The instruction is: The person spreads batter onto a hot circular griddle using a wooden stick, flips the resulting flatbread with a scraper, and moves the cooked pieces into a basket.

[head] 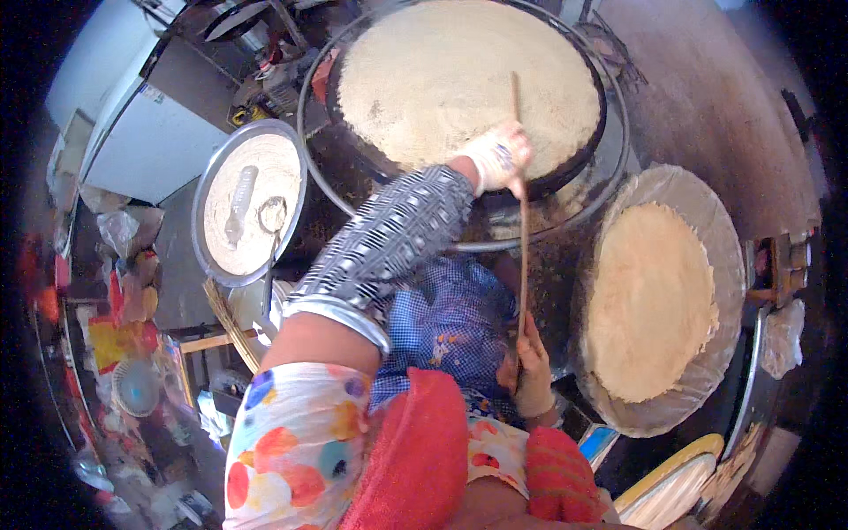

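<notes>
A large round griddle (599, 142) lies before me, its black rim showing around a wide, thin, pale flatbread sheet (430, 79). My left hand (500, 158), in a whitish glove, reaches over the griddle's near edge and grips a long thin wooden stick (524, 258). The stick's far tip is above the sheet; whether it touches is unclear. Close to my body, my right hand (533, 374), also gloved, holds the stick's near end. To the right, a stack of tan flatbread (652, 298) rests on a round tray lined with clear plastic (719, 245).
At left stands a metal basin (201, 248) of pale batter, with a ladle (271, 215) and a grey elongated utensil (241, 202) in it. A metal ring (305, 152) surrounds the griddle. A straw brush (228, 324) leans below the basin. A yellow-rimmed round board (669, 483) is lower right.
</notes>
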Available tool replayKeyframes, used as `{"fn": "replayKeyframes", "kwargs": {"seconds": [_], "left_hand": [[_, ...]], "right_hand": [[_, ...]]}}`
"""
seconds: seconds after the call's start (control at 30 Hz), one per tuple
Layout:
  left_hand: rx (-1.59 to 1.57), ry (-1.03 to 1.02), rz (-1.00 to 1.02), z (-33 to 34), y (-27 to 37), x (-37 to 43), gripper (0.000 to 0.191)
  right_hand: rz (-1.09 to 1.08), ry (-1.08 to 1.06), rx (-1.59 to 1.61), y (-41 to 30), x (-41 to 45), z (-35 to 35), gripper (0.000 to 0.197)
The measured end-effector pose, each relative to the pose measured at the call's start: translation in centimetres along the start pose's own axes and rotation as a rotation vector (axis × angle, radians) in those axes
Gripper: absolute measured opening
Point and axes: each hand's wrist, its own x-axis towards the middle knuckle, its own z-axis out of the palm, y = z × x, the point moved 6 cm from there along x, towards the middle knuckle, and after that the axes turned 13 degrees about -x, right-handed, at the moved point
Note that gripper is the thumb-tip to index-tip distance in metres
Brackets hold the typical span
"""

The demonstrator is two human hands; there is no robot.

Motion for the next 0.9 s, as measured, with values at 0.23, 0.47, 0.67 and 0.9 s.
{"fn": "replayKeyframes", "kwargs": {"seconds": [0.23,0.47,0.67,0.9], "left_hand": [[0.066,0.026,-0.18,-4.0,-10.9,-10.1,0.07],[0.259,0.112,-0.503,-7.1,-15.7,-28.2,0.08],[0.113,0.325,-0.481,-6.3,-1.1,-24.4,0.1],[-0.049,0.007,0.005,2.5,7.4,1.1,0.092]], "right_hand": [[0.024,-0.301,-0.027,-3.1,7.1,6.0,0.054],[-0.105,-0.414,-0.353,-3.0,11.0,13.5,0.054],[-0.21,-0.237,-0.789,0.3,2.3,4.2,0.056],[-0.072,0.246,-0.278,4.4,-6.4,-5.6,0.056]]}}
